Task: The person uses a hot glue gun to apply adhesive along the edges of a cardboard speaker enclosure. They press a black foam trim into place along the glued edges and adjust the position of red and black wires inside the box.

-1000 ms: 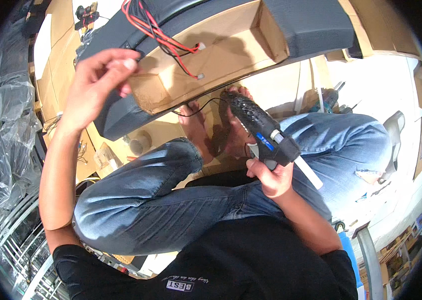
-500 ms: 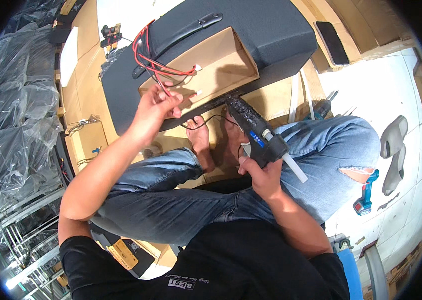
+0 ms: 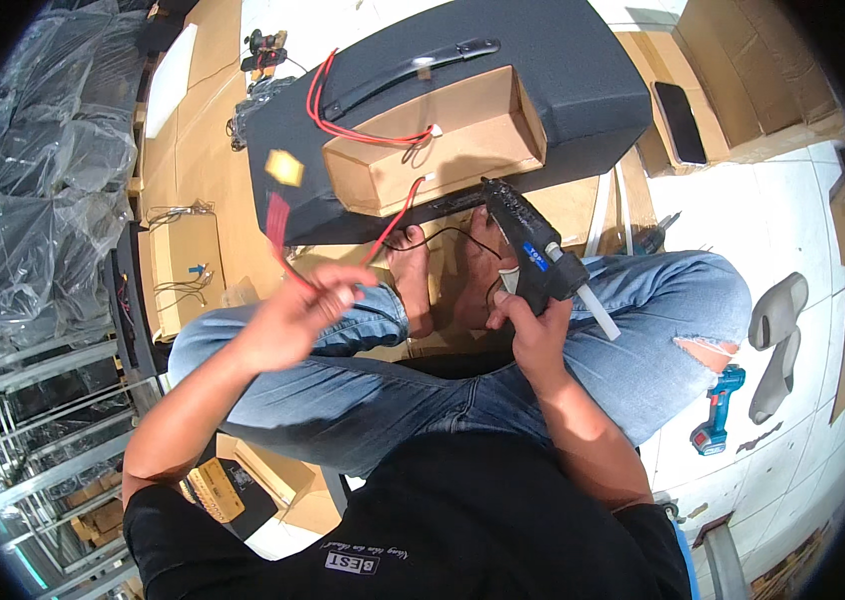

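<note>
In my right hand (image 3: pixel 540 338) is a black hot glue gun (image 3: pixel 533 245), its nozzle pointing up toward the box and a white glue stick (image 3: pixel 598 312) poking out of its back end. My left hand (image 3: pixel 298 315) pinches a red wire (image 3: pixel 395 222) that runs out of an open cardboard box (image 3: pixel 443 150). The wire's free end, blurred by motion, carries a yellow connector (image 3: pixel 285 168). More red and black wires (image 3: pixel 353 132) loop over the box's left rim to a white plug. The box sits against a black padded case (image 3: pixel 583 70) with a strap handle (image 3: pixel 413 75).
Beside my left leg lies a cardboard piece with thin wires (image 3: pixel 183 270). A phone (image 3: pixel 681 122) rests on cardboard at the right. A teal cordless drill (image 3: pixel 718 410) and grey slippers (image 3: pixel 778 345) are on the tiled floor. Plastic-wrapped goods (image 3: pixel 53 180) stand at the left.
My left hand has come back toward me and away from the box, drawing the red wire out with the yellow connector swinging on it. The glue gun stays in my right hand.
</note>
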The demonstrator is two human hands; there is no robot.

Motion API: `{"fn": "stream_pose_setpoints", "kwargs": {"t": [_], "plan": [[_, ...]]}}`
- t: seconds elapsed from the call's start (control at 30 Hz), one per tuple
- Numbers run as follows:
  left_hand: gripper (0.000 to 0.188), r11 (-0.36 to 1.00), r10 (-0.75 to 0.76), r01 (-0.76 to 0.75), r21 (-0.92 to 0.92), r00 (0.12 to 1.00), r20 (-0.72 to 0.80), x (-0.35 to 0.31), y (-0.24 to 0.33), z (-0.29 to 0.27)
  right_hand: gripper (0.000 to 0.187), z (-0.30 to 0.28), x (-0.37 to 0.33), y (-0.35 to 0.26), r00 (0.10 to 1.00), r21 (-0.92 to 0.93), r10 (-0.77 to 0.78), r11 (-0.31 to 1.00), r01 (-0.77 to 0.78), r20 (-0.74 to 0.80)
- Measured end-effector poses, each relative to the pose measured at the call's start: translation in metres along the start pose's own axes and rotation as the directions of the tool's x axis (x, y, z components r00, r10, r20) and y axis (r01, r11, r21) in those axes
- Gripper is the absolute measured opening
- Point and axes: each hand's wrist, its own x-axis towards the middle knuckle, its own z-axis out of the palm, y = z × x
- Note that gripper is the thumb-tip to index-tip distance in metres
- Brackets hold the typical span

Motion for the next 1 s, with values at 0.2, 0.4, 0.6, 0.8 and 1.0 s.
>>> {"fn": "stream_pose_setpoints", "kwargs": {"t": [0.2, 0.4, 0.6, 0.8, 1.0], "plan": [[0.018, 0.662, 0.243, -0.468, 0.586, 0.873, 0.423, -0.032, -0.038, 0.033, 0.029, 0.006, -0.008, -0.02, 0.997, -0.004, -0.074, 0.997, 0.074, -0.009], [0.022, 0.514, 0.251, -0.533, 0.672, 0.843, 0.476, -0.052, -0.04, 0.029, 0.038, 0.013, -0.037, -0.05, 0.986, -0.036, -0.158, 0.987, 0.156, -0.053], [0.018, 0.707, 0.135, -0.282, 0.649, 0.954, 0.267, -0.049, -0.013, -0.068, 0.045, 0.032, -0.086, -0.079, 0.97, -0.024, -0.225, 0.974, 0.224, -0.09], [0.014, 0.986, -0.123, 0.119, -0.115, 0.992, -0.027, -0.044, -0.105, -0.16, 0.049, 0.047, -0.111, -0.078, 0.971, -0.022, -0.238, 0.971, 0.237, -0.035], [0.023, 0.71, -0.161, 0.033, -0.704, 0.98, -0.117, -0.009, -0.256, -0.085, 0.049, 0.05, -0.108, -0.071, 0.977, -0.071, -0.205, 0.977, 0.201, -0.058]]}}
